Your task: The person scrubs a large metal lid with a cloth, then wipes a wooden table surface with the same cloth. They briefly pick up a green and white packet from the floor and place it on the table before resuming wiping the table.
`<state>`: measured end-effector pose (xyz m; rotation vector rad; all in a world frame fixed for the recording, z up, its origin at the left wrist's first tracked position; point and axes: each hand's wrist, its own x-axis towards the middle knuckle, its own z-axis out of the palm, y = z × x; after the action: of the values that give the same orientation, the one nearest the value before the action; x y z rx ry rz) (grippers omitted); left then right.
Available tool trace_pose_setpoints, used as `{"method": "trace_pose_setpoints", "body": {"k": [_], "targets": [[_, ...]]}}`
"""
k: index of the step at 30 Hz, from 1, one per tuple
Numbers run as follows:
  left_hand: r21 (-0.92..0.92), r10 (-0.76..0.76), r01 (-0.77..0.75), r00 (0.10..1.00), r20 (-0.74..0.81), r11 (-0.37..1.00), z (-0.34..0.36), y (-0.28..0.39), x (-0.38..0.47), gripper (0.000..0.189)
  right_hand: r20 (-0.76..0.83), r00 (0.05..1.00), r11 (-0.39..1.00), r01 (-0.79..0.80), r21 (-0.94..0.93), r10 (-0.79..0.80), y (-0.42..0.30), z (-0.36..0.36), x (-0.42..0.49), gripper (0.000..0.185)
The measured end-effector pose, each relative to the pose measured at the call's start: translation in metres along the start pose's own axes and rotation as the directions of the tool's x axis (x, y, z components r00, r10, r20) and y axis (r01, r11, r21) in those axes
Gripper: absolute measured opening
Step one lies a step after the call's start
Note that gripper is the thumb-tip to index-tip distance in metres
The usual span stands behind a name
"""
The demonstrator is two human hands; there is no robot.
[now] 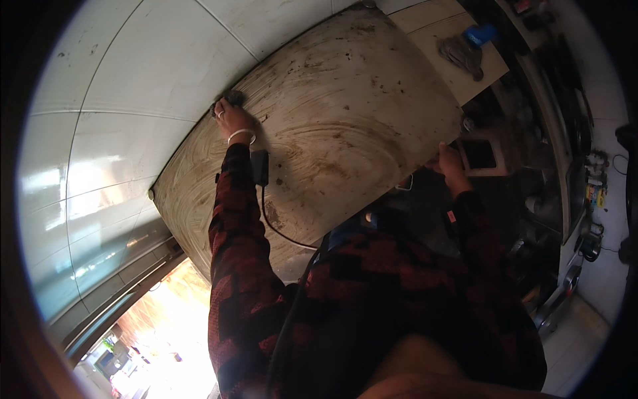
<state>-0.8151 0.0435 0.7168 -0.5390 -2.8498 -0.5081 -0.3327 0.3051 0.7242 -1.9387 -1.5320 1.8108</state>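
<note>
A large flat panel (319,134), smeared with brown streaks and dark specks, spans the middle of the view beside a tiled wall. My left hand (233,118) presses a dark scouring pad (233,97) to the panel's far left edge. A white bangle circles that wrist. My right hand (448,162) is at the panel's near right edge, with a finger or thumb against it; the other fingers are partly hidden in shadow, so a grip cannot be made out. A black device (259,168) with a cable lies by my left forearm.
White wall tiles (134,75) rise along the left. At the upper right, a grey cloth (461,57) and a blue packet (480,35) rest on a beige surface (491,67). Dark shelving with household items stands at the right. A bright opening (174,329) lies at lower left.
</note>
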Motion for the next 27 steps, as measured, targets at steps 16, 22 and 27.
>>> {"method": "trace_pose_setpoints", "body": {"k": [16, 22, 27], "targets": [[-0.298, 0.432, -0.357, 0.869, 0.241, 0.885, 0.084, 0.223, 0.023, 0.049, 0.067, 0.997, 0.999, 0.042, 0.021, -0.043, 0.014, -0.012, 0.022, 0.052], [-0.23, 0.205, -0.167, 0.966, 0.155, 0.959, 0.066, 0.015, 0.032, 0.043, 0.085, 0.993, 0.996, 0.078, 0.043, -0.081, 0.021, -0.017, 0.028, 0.051], [0.183, 0.047, -0.047, 0.999, 0.005, 0.982, 0.035, -0.079, 0.004, 0.046, 0.106, 0.989, 0.992, 0.089, 0.093, -0.098, 0.024, -0.017, 0.035, 0.051]]}}
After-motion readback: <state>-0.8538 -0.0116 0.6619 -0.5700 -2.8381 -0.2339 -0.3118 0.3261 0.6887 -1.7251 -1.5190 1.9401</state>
